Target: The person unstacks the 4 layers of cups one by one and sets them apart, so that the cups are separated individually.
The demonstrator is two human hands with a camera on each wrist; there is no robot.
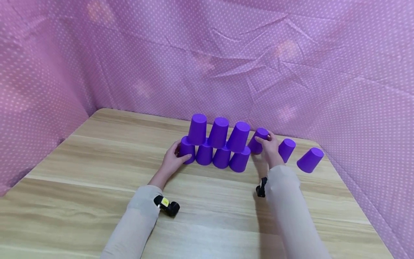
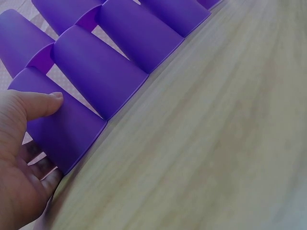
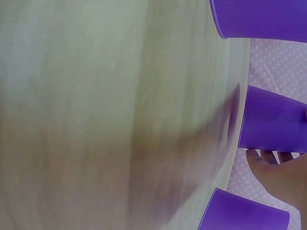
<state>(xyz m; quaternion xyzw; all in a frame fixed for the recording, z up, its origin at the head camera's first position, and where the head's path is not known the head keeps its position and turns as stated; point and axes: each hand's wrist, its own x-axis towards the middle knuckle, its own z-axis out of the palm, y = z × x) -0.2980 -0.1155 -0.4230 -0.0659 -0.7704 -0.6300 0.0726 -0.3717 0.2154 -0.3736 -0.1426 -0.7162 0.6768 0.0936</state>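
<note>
Purple cups stand upside down in two tiers: several in the bottom row and three on top, each upper cup (image 1: 218, 133) bridging two below. My left hand (image 1: 173, 158) holds the leftmost bottom cup (image 2: 62, 122), thumb on its near side and fingers behind it. To the right of the stack, my right hand (image 1: 270, 145) grips a separate upside-down cup (image 3: 273, 120) between thumb and fingers. In the right wrist view a gap with a shadow shows between that cup's rim and the table, so it appears slightly raised.
Two more upside-down cups stand to the right, one cup (image 1: 287, 149) partly behind my right hand and another cup (image 1: 310, 160) near the right table edge. The wooden table (image 1: 207, 208) is enclosed by a pink dotted cloth (image 1: 194, 64) behind and at the sides.
</note>
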